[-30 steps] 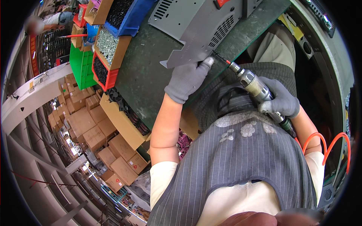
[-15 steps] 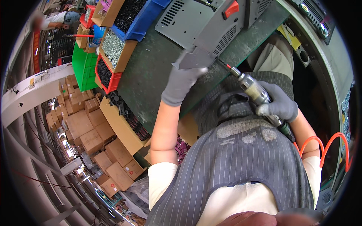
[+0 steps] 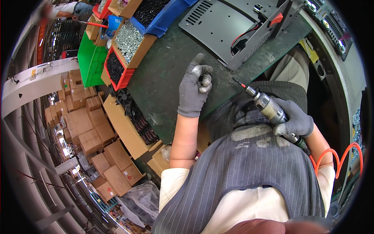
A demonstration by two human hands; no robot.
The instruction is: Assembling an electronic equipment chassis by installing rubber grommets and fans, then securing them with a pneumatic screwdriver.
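My right hand, in a grey glove, is wrapped round a pneumatic screwdriver. Its thin bit points up and left, over the near edge of the green workbench and apart from the metal casing. My left hand, also gloved in grey, is over the bench top. One finger sticks out while the others curl inward; whatever they may hold is too small to make out. Beyond it lies the grey sheet-metal casing, with vent slots, a red rocker switch and red and black wires inside its upright side panel.
Left of the casing stand a blue bin of black screws, a cardboard box of silver screws and a red bin. A green crate and stacked cartons lie farther left. A coiled orange hose hangs at right.
My left hand has come off the casing's side panel, its fingers now curled. The casing has turned so its inside shows. The screwdriver stays in my right hand, its bit farther from the panel.
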